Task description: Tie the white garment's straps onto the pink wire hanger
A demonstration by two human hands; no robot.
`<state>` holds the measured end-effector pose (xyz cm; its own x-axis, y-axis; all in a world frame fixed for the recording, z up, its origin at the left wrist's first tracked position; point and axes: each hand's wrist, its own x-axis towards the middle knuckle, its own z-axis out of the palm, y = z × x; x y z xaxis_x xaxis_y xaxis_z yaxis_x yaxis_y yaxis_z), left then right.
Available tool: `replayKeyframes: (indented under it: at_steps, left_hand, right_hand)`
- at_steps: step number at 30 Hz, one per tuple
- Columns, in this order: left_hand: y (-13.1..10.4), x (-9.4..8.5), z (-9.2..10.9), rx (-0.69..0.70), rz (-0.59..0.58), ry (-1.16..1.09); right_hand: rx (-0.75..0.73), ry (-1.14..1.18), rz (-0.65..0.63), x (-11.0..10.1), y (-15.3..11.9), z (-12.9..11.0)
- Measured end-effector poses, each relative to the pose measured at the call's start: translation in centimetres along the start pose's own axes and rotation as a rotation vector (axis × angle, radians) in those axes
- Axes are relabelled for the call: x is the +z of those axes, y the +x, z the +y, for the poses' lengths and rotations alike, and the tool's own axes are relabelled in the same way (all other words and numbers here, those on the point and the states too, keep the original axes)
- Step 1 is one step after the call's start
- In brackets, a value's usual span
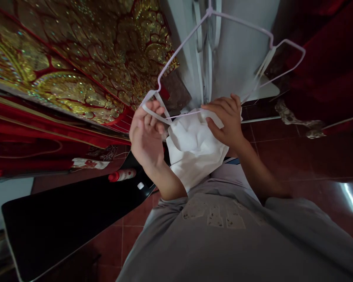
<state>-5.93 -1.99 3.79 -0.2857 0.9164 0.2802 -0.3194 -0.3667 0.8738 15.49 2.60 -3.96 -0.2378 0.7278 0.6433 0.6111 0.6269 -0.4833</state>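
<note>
Between the two grips, a white cloth (191,150) hangs bunched by its straps from a lilac hanger (210,11), close to the person's middle. Left grip (148,137): palm up, fingers half curled, the left strap (157,114) running across them; whether they pinch it, I cannot tell from where I stand. Right grip (227,117): palm down over the lower bar, thumb spread from the fingers against the cloth; how firmly it holds is hidden. Beyond the right grip, the right strap (264,64) sits at the hanger's far notch.

Likely faults, in my judgement: if the right grip tugs the cloth, uneven pull could tilt the hanger and slip a strap from its notch. Twisted straps would leave the cloth askew. Ahead of both grips, the hanger's peak lies across the door handles (218,31) in view and might catch on them if raised. Just beyond the left grip, sequined fabric (106,51) could snag a trailing strap, its beadwork being rough.
</note>
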Motion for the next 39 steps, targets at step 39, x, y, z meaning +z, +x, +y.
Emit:
replayKeyframes:
  at_steps: [39]
  left_hand:
    - [-0.1,3.2,-8.2,-0.035,0.197,0.035]
  right_hand:
    - [0.461,0.594,0.436,-2.7,-0.1,3.8]
